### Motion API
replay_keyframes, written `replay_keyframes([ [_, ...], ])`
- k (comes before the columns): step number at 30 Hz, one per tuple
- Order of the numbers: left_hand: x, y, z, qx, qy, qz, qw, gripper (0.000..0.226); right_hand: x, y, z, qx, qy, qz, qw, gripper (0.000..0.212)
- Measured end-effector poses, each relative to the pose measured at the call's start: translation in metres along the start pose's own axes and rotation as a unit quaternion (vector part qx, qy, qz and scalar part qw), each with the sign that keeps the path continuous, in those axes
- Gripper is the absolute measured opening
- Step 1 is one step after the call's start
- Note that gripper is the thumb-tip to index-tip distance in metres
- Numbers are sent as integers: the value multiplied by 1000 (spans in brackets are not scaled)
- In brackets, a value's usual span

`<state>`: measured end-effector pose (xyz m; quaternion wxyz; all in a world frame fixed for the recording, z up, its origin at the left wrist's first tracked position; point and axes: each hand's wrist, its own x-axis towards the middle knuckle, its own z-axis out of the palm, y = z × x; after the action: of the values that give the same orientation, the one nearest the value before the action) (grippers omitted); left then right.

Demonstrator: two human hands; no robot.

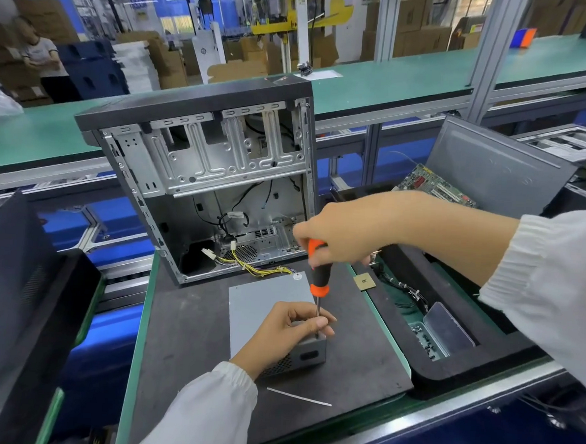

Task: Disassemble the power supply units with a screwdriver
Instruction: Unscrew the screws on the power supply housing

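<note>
Grey power supply unit (pixel 266 301) lies flat on a dark mat (pixel 188 335) on the counter (pixel 141 315), just in front of an open computer case (pixel 205 182). Near end of the unit shows a vent grille and an oval cut-out. Yellow and black cable bundle (pixel 254 267) runs from the unit's far end back into the bottom of the case.

Left hand (pixel 285 331) rests on the near top corner of the unit; thumb and fingertips pinch the metal shaft of a screwdriver (pixel 319 278) close to its tip, so this grip is closed round the shaft. Tip meets the unit's top edge; the screw itself is hidden by the fingers.

Right hand (pixel 342 231) comes in from the right, fingers wrapped round the top of the orange-and-black handle: grip closed on the screwdriver. Tool stands near upright, leaning slightly away at the top. Both arms in white sleeves.

A thin white strip (pixel 299 398) lies on the mat near the front edge, apart from the unit. A small square chip (pixel 364 281) sits on the mat's right edge. Right of the mat, a black tray (pixel 447 368) holds black wires and a clear plastic box (pixel 446 329) of small parts. Beyond it, a green circuit board (pixel 431 184) leans by a grey metal panel (pixel 494 169). A person (pixel 41 59) stands far back left among cardboard boxes.
</note>
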<state>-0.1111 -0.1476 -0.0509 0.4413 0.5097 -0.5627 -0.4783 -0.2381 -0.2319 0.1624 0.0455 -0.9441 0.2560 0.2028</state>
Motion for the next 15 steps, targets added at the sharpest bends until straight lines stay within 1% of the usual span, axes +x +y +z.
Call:
replay_keyframes([
  [1,0,0,0,3,0,3,1000,16,-2,1,-4,28,-22,-26,999,14],
  [3,-1,-1,1,2,-1,-1,1000,16,-4,1,-9,50,-51,-64,995,33],
  [4,-1,0,1,1,0,-2,1000,16,-3,2,-9,52,-55,-63,995,40],
  [5,-1,0,1,2,1,-1,1000,17,-3,1,-8,48,-53,-50,996,47],
  [7,-1,0,1,12,2,7,1000,17,-2,-2,-6,37,-34,5,999,60],
  [9,-1,0,0,20,-1,9,1000,17,-1,-6,-1,8,-7,61,998,68],
  [10,-1,-1,0,22,-2,9,1000,17,1,-7,2,-11,4,71,997,68],
  [12,0,-1,-1,24,-1,14,1000,19,4,-8,5,-59,18,48,997,60],
  [13,0,0,-1,27,1,18,999,20,5,-8,4,-76,18,20,997,50],
  [15,0,0,0,31,1,23,999,18,3,-5,0,-47,-6,-31,998,20],
])
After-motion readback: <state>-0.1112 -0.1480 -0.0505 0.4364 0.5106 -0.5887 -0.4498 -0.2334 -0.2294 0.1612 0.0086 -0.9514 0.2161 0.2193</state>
